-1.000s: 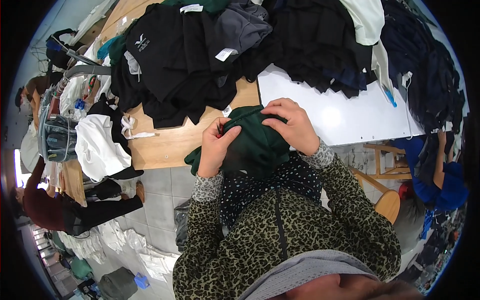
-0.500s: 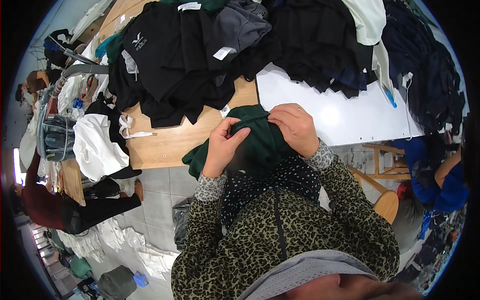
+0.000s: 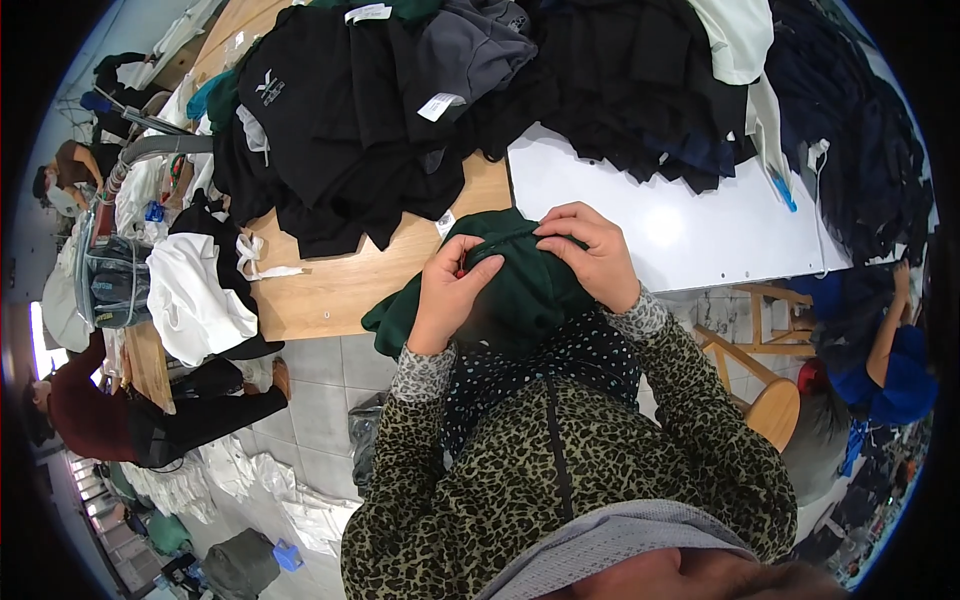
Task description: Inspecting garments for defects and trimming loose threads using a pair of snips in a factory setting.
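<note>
A dark green garment (image 3: 525, 295), soft and matte, bunched into a rounded heap with a rolled edge along its top, lies over the wearer's lap at the near side of the table. The left hand (image 3: 450, 290) pinches that edge between thumb and fingers, a speck of red showing beside them; the right hand (image 3: 595, 258) pinches the edge farther along, its grip equally narrow. Spotted cloth (image 3: 485, 390) shows just below the green garment.

Beyond the green garment spreads a heap of limp black garments (image 3: 340, 150), with a crumpled grey garment (image 3: 475, 50) on it bearing a stiff white tag (image 3: 438, 106). Left of the green garment, the surface is pale wood (image 3: 315, 300); to its right is a smooth, glossy white tabletop (image 3: 640, 215). A rumpled white cloth (image 3: 200, 300) lies farther left of it. Grey floor tiles (image 3: 310, 400) show to its lower left, and a wooden stool (image 3: 773, 410) stands to its lower right.

Well left of the green garment, a clear plastic bag (image 3: 118, 285) holds something dark, too indistinct to identify.
</note>
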Demonstrator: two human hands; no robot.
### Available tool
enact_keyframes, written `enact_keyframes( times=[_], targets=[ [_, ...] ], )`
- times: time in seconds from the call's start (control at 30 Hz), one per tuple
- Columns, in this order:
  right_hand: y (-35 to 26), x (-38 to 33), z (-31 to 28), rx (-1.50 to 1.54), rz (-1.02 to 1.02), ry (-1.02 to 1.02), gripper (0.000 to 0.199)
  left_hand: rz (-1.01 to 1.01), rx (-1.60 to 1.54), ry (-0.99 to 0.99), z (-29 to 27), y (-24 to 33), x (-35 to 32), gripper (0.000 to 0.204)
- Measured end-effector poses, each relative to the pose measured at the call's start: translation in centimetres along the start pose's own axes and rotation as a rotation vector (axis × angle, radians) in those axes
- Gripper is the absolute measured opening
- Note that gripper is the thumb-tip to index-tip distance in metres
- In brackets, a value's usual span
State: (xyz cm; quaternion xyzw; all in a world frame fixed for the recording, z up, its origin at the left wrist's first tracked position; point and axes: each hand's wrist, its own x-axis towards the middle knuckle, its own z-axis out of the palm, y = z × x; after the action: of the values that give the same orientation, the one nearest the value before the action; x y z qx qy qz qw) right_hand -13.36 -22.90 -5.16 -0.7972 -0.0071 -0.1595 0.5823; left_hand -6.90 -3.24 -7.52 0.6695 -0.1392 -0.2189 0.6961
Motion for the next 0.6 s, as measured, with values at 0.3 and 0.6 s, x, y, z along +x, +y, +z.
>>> enact_keyframes(
  times=[0.3,0.6],
  targets=[
    [1.9,0.3,1.6,0.218,0.133,0.061,0.007,-0.002,0.063,-0.009,0.3,0.1,0.2,0.017],
    [3.8,0.3,2.8,0.421,0.262,0.121,0.007,0.315,0.758,-0.059,0.1,5.9,0.2,0.038]
  ],
)
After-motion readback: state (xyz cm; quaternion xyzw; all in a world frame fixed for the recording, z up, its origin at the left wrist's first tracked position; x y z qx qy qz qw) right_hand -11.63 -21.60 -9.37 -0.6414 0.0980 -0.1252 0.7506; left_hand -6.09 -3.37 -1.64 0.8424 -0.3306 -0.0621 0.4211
